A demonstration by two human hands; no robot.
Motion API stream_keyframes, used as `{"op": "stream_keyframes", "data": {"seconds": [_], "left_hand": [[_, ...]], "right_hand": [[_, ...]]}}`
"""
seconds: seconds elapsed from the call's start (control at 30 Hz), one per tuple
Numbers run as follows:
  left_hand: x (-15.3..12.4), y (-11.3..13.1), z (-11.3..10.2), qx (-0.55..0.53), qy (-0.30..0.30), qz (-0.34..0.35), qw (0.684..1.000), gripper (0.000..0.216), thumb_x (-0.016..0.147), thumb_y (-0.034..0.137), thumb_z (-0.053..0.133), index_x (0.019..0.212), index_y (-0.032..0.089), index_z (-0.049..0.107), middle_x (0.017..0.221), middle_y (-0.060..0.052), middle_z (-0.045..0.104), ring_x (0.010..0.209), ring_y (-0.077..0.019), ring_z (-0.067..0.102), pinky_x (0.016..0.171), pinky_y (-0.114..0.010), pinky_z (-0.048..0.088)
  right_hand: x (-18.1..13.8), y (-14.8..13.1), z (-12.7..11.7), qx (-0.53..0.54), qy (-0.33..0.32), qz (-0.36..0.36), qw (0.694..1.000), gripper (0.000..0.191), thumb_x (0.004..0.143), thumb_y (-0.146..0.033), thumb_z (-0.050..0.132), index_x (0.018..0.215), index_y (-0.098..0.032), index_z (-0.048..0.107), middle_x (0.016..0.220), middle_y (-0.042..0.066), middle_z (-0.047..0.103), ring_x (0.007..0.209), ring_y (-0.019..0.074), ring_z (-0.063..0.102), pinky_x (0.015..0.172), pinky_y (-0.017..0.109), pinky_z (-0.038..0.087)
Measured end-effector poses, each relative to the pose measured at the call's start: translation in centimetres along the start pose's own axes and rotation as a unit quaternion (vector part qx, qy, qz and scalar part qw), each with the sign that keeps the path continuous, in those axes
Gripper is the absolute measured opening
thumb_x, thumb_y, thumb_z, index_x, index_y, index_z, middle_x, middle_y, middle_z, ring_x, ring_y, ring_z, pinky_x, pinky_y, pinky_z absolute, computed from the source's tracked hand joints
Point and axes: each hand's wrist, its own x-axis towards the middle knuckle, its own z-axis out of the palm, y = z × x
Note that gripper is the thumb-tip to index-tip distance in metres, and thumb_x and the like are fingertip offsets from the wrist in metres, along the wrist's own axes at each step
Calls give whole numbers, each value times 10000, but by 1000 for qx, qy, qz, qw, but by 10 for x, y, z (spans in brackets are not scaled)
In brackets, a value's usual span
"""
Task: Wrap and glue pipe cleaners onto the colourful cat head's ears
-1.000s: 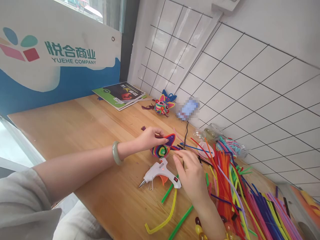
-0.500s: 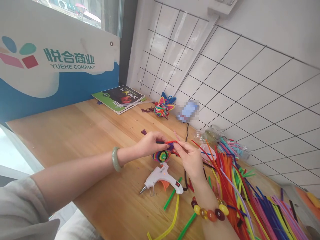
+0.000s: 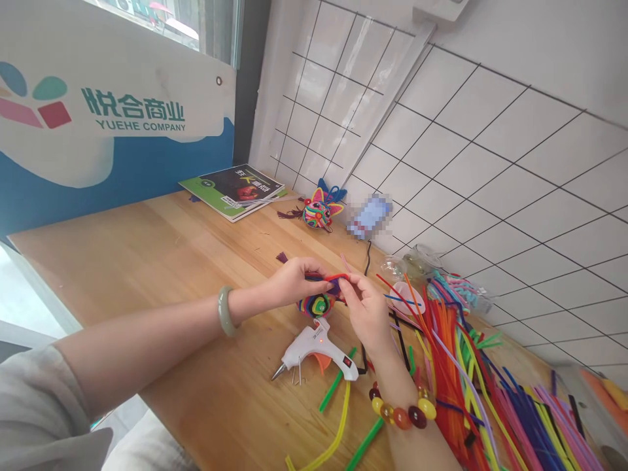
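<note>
My left hand [image 3: 300, 280], with a jade bangle on its wrist, pinches one end of a red pipe cleaner [image 3: 337, 277]. My right hand [image 3: 367, 311], wearing a beaded bracelet, grips the other end between thumb and fingers. A dark purple fuzzy piece shows just under the red strand; whether they are joined I cannot tell. Directly below my fingers sits a round multicoloured pipe-cleaner ornament [image 3: 314, 306], partly hidden by my hands. Nearer to me a white hot glue gun [image 3: 314, 347] lies on the wooden table [image 3: 235, 373], its red light lit.
Loose pipe cleaners [image 3: 456, 366] spread over the right side. A finished-looking animal ornament [image 3: 318, 210] stands at the back beside a blurred phone [image 3: 369, 216]. Booklets [image 3: 234, 191] lie at the back left. A white panel [image 3: 137, 104] and tiled wall [image 3: 481, 144] border the table.
Both hands keep their grip on the red pipe cleaner. My right hand and wrist have shifted slightly left, and the view has tilted a little.
</note>
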Motion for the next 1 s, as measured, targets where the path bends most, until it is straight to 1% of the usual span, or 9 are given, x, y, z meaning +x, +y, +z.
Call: {"op": "stream_keyframes", "data": {"seconds": [0.17,0.33,0.4,0.5,0.6,0.83,1.0], "left_hand": [[0,-1,0,-6,-6,14,1000,201,742,301,603,825,127,662,792,-31,676,734,-128,610,680,-208,476],[-1,2,-1,-17,-9,-8,1000,213,727,295,620,822,107,656,800,-41,675,735,-133,608,686,-215,480],[-1,4,-1,-35,-16,-21,999,230,749,310,597,838,106,654,807,-43,677,732,-130,609,674,-210,479],[-2,7,-1,-59,-23,-37,997,261,789,338,550,859,108,652,803,-40,679,703,-119,608,618,-187,473],[-1,7,-1,-63,-19,-45,997,267,791,344,552,861,107,652,781,-36,676,664,-107,599,573,-171,462],[-1,4,-1,-73,-21,-45,996,266,782,342,565,858,105,658,775,-37,675,671,-113,601,594,-182,470],[0,2,1,-67,-12,-37,997,257,778,343,570,834,107,655,771,-34,676,671,-113,600,589,-182,468]], "right_hand": [[0,4,2,5,-21,-21,1000,194,860,-334,464,917,-191,582,871,55,628,785,171,599,712,318,504],[0,7,3,-3,-18,-20,1000,195,860,-345,461,921,-197,572,888,57,622,824,186,589,751,341,492],[0,8,3,-3,-17,-17,1000,197,860,-346,461,929,-198,570,890,55,621,821,185,588,749,343,490],[0,7,2,-5,-12,-9,1000,197,858,-348,464,921,-197,574,855,47,620,790,179,588,718,332,490],[1,6,1,0,-13,-5,1000,196,855,-349,471,910,-197,581,833,42,622,762,171,585,689,316,486],[1,6,1,36,-27,5,999,205,844,-350,483,925,-193,588,840,42,631,756,166,586,682,304,486],[2,6,1,22,-34,0,999,205,852,-347,467,934,-193,575,859,43,624,781,169,585,718,317,483]]}}
